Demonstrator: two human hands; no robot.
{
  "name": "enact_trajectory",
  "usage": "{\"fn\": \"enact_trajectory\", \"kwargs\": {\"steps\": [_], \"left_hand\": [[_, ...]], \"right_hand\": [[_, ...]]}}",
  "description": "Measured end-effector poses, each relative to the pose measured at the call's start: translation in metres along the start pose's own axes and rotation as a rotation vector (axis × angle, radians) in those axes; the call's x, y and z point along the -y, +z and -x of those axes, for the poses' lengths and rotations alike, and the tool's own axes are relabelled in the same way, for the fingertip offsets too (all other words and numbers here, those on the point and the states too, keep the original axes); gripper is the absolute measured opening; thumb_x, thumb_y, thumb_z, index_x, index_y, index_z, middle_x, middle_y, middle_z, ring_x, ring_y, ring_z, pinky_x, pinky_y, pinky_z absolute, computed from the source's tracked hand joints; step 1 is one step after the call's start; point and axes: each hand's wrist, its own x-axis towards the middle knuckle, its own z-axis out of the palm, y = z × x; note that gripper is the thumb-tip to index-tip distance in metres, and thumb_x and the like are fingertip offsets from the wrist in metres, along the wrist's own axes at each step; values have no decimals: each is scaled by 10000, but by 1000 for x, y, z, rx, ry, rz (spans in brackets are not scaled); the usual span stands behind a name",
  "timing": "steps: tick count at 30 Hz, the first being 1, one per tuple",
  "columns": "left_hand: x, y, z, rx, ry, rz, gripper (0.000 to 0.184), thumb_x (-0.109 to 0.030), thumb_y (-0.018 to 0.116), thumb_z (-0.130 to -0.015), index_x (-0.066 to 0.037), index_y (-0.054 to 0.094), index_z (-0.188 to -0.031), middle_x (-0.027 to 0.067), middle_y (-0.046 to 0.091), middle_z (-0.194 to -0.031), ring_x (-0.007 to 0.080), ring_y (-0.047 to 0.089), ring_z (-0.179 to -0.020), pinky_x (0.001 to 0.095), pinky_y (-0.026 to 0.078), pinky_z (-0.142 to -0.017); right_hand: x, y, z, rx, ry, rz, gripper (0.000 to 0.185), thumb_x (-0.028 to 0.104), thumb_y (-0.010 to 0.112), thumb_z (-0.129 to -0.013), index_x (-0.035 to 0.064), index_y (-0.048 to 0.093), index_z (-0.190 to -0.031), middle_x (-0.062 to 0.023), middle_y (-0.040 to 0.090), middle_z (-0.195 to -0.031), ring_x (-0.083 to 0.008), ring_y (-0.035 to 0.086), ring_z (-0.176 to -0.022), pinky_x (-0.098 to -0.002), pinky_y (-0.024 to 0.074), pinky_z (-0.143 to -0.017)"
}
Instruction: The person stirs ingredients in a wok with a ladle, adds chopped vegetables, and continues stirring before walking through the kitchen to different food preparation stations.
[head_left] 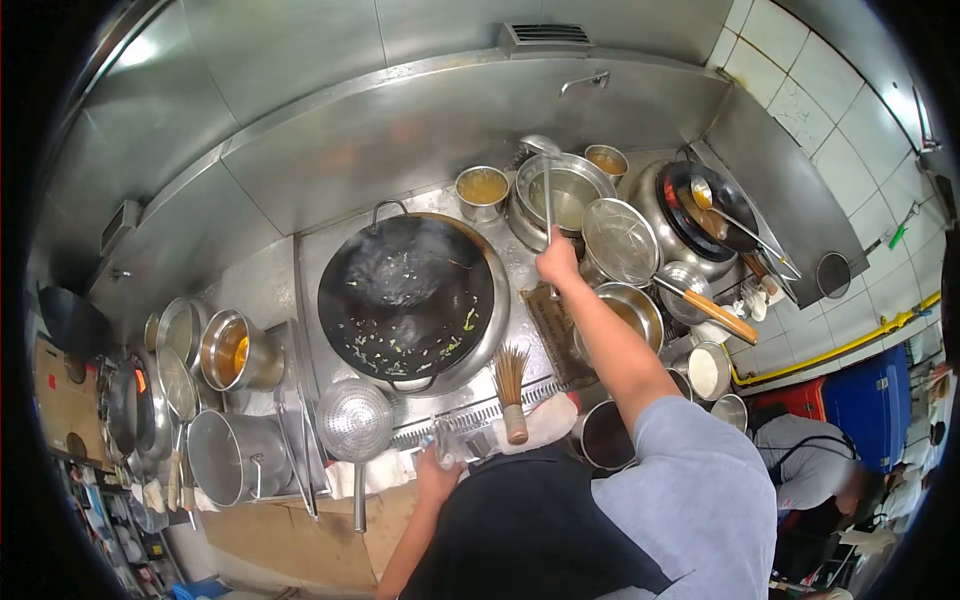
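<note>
My right hand is wrapped round the handle of a ladle, whose bowl is over the back rim of a metal pot of liquid. Low in the view, my left hand is at the stove's front edge, by a clear, crumpled-looking item; its fingers are too unclear to read. A large black wok holds steaming liquid with white and green bits. Between wok and hand lies a perforated skimmer. A bamboo brush stands right of the wok.
Metal pots and strainers crowd the left side. At right are a mesh strainer, a second wok with a ladle and a wooden-handled strainer. Another person bends at the lower right, near a blue bin.
</note>
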Motion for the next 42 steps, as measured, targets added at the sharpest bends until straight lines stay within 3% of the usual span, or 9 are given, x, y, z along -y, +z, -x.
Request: {"fn": "enact_trajectory", "kwargs": {"steps": [3, 4, 8, 13, 19, 29, 36, 40, 42], "left_hand": [[-21, -11, 19, -74, -58, -150, 1061, -284, 925, -745, 28, 377, -1597, 348, 452, -1526, 526, 583, -1265, 505, 479, -1121], [-33, -21, 25, -79, -53, -145, 1061, -284, 925, -745, 28, 377, -1597, 348, 452, -1526, 526, 583, -1265, 505, 479, -1121], [-28, -43, 41, -237, -2, -188, 1047, -240, 889, -777, 3, 324, -1623, 335, 409, -1548, 516, 615, -1224, 486, 525, -1063], [-24, -95, 67, -241, 2, 115, 636, -107, 821, -827, 29, 598, -1406, 224, 668, -1221, 336, 706, -925, 425, 577, -808], [-6, -140, 78, -214, 95, 132, 542, -106, 812, -842, 16, 640, -1341, 185, 710, -1106, 307, 698, -786, 419, 565, -773], [-7, -154, 88, -156, 275, 187, 451, -100, 790, -871, -18, 666, -1297, 162, 710, -1083, 294, 701, -753, 418, 568, -737], [-2, -148, 111, -130, 250, 185, 448, -94, 799, -866, -21, 674, -1290, 143, 713, -1066, 261, 667, -666, 393, 557, -684], [-3, -140, 130, -222, 291, 108, 448, -79, 808, -855, -29, 680, -1282, 136, 717, -1053, 253, 656, -662, 383, 552, -682], [-12, -141, 147, -271, 249, 131, 448, -72, 809, -855, -31, 681, -1282, 132, 719, -1044, 244, 650, -657, 375, 550, -682]], "right_hand": [[-20, 6, -57, 134, 203, 118, 394, 79, 625, -862, -90, 669, -1216, -326, 736, -1118, -428, 769, -836, -487, 613, -772], [-10, -12, -59, 129, 301, -242, 76, 49, 616, -880, -14, 653, -902, -192, 693, -864, -325, 628, -524, -438, 557, -542], [-52, -57, -92, 56, 571, -1981, 225, -29, 526, -938, 40, 425, -749, -74, 475, -708, -199, 468, -477, -306, 433, -414], [-44, -116, -7, 300, 684, -1992, 199, -41, 461, -959, -148, 424, -1122, -162, 539, -901, -164, 526, -562, -264, 486, -459], [-26, -172, 128, 784, 598, -2042, 244, 31, 420, -1010, -124, 434, -1198, -152, 558, -939, -139, 540, -591, -270, 535, -545], [62, -201, 334, 861, 555, -1605, 401, -66, 499, -976, -112, 459, -1371, -175, 579, -1107, -82, 499, -665, -223, 482, -517], [80, -98, 346, 1175, 877, -1801, 239, -39, 510, -999, -99, 477, -1228, -147, 567, -1055, -94, 524, -688, -221, 496, -537], [45, 13, 318, 1108, 543, -1747, 452, 38, 524, -1038, -42, 435, -1474, -200, 637, -1210, -111, 563, -722, -248, 569, -614], [29, 34, 340, 1028, 554, -1771, 383, 247, 527, -1102, -34, 605, -1351, -243, 722, -1134, -292, 757, -878, -376, 653, -769]]}}
